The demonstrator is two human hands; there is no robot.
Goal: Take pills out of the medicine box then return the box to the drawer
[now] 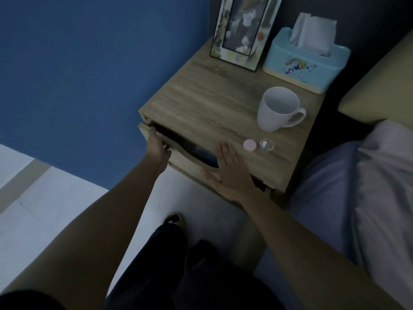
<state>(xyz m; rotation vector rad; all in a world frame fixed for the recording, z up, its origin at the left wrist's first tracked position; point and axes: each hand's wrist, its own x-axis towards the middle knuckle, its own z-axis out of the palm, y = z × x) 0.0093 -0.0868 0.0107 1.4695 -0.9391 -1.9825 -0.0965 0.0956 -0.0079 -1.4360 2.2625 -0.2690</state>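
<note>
The wooden nightstand's top drawer (190, 163) stands slightly open, showing a dark gap with something blue inside. My left hand (157, 146) grips the drawer front at its left end, fingers hooked over the top edge. Flat and open, my right hand (230, 170) lies with its palm down on the nightstand's front edge, its thumb against the drawer front. A small pink cap (249, 145) and a small clear round container (266, 144) holding white pills sit on the top just right of my right hand. The medicine box cannot be made out clearly.
On the nightstand top (207, 101) stand a white mug (277, 109), a light blue tissue box (306, 61) and a picture frame (243, 30). A bed with a pillow (380, 186) lies to the right. A blue wall is on the left, and my legs and foot are below.
</note>
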